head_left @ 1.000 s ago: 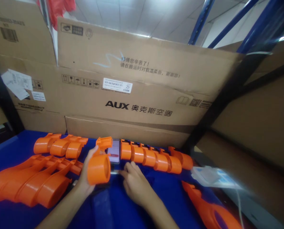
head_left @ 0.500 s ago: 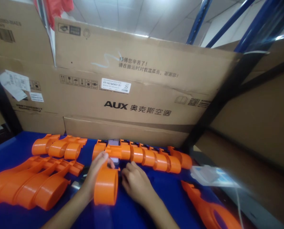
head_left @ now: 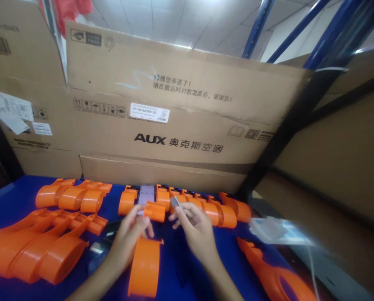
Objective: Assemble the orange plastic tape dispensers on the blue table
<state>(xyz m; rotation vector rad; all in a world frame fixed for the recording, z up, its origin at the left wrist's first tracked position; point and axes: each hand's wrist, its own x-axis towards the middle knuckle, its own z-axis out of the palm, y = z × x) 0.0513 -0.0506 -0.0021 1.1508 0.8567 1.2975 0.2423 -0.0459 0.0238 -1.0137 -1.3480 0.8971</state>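
Swung the right hand (head_left: 196, 223) up and over in the last half second, from knuckles-up near the blue table cover (head_left: 6, 198) to a raised pinch, thumb and fingers closed on a small flat metal piece (head_left: 176, 203) with one end pointing up. Lowered the orange part (head_left: 144, 267) slightly with the left hand (head_left: 132, 228), gripping between the short upper end and the wide ring, and left the ring hanging nearest the body. Brought metal piece and upper end near each other, apart as seen from here. Judged from this: busy with this one part, with both grips kept and nothing set down. Could not fairly make out the kind of metal piece, so small and soft in view.

Saw a printed cardboard carton (head_left: 187, 125) upright behind the table, showing nothing of any contents. Noted a white tray (head_left: 259, 228) at the right, bearing a pale, blurred lump. Found more orange parts (head_left: 210, 213) lined along the back to both sides of a phone (head_left: 147, 193), three others (head_left: 72, 196) at the back left, and a nested stack (head_left: 33, 251) just in front of those, nearest ring open toward the camera.
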